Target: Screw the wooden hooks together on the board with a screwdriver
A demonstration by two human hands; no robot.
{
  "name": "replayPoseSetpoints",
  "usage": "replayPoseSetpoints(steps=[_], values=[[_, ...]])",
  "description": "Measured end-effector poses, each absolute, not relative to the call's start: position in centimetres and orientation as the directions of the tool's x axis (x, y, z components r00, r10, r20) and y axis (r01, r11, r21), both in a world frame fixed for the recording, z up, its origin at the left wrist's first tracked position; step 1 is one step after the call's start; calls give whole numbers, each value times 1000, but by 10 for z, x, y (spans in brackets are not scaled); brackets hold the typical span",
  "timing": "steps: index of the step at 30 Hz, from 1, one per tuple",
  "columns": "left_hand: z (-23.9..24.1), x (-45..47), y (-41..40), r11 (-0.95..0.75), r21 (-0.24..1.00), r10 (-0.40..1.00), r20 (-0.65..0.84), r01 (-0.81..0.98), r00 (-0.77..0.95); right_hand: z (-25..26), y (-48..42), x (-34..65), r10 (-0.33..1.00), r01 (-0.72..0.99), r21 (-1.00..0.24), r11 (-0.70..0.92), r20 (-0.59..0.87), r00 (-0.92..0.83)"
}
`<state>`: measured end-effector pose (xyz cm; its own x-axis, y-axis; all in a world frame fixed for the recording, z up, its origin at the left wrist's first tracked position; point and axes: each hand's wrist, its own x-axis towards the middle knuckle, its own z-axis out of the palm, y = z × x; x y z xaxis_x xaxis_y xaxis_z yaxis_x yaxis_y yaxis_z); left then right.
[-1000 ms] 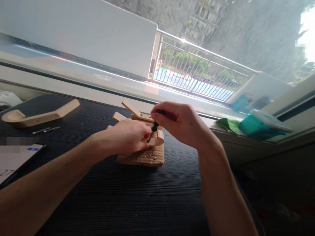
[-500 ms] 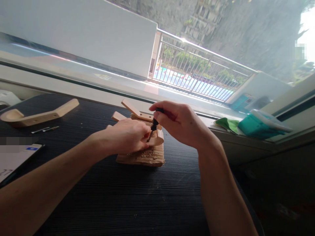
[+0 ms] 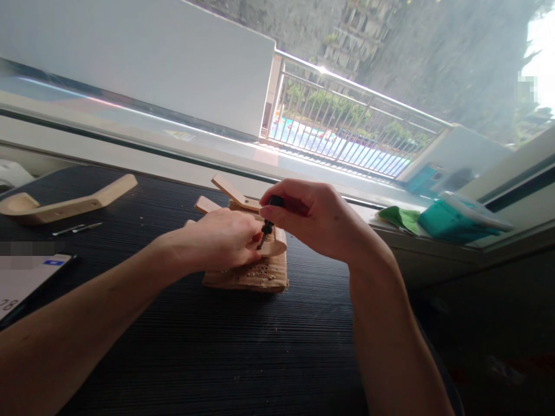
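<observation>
My right hand pinches the black handle of a small hand drill, tilted with its thin metal bit pointing down. The bit's tip meets a curved pale wooden hook. My left hand is closed over that hook and presses it onto a cardboard block; most of the hook is hidden under the fingers. Small wood shavings lie on the cardboard just below the hook. Behind my hands another bent wooden piece with a hole rests on the block.
At the left of the dark table lie another wooden hook, thin metal bits and a phone with a lit screen. A green cloth and a teal container stand on the sill by the window.
The drill handle has turned a little between my right fingers and stands slightly lower and more upright. My left hand keeps its hold on the hook.
</observation>
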<state>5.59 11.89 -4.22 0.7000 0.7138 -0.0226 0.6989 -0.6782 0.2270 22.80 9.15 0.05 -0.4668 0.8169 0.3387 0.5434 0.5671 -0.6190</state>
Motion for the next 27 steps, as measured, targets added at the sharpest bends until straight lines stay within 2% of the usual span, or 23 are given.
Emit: replayPoseSetpoints(steps=[6,15,27], values=[[-39,57,116,-674,228,716,-32,703,697,1,91,225,816,570,-587,575,362,-450],[-35,59,114,-655,215,727,-84,724,682,1,90,225,818,530,-636,561,329,-471],[-43,59,117,-679,166,722,-22,715,691,-2,92,223,809,532,-616,581,368,-458]])
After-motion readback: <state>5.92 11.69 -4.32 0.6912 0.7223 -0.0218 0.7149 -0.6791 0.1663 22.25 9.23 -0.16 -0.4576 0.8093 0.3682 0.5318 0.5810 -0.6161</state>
